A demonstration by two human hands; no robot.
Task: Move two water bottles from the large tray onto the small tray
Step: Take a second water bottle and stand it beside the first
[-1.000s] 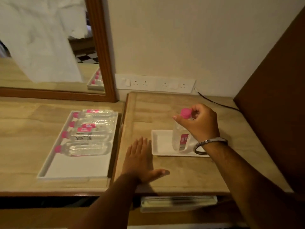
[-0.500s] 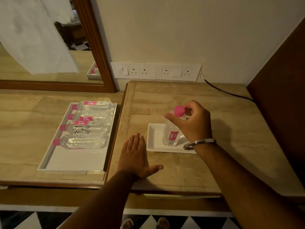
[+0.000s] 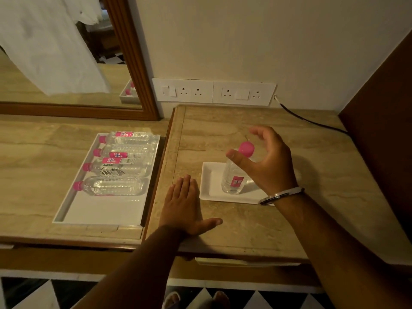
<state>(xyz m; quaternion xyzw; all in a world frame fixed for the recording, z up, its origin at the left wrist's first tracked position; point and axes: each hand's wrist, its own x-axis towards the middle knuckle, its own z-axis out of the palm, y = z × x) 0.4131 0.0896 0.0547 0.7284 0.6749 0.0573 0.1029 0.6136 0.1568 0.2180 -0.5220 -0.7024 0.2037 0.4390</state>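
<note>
Your left hand (image 3: pixel 185 208) lies flat and spread on the desk (image 3: pixel 278 224), palm down, just beside the near-left corner of the small tray (image 3: pixel 211 186) and holding nothing. Your right hand (image 3: pixel 265 161) has just let go: half a second ago its fingers were pinched round the pink cap, and now they are opened wide and curled loosely around the upright water bottle (image 3: pixel 234 177), apparently clear of it. That bottle stands on its own on the small tray, so by my reading the first of the two is delivered and one more is due. The small tray is a shallow, glossy white rectangle; the bottle is thin ribbed clear plastic (tall and narrow, so it would tip easily). Further left, the large tray (image 3: pixel 100 210) is a deeper white rectangle with four such bottles (image 3: pixel 113 186) lying on their sides in a row, touching, pink caps to the left. The desk is polished, veined beige stone.
</note>
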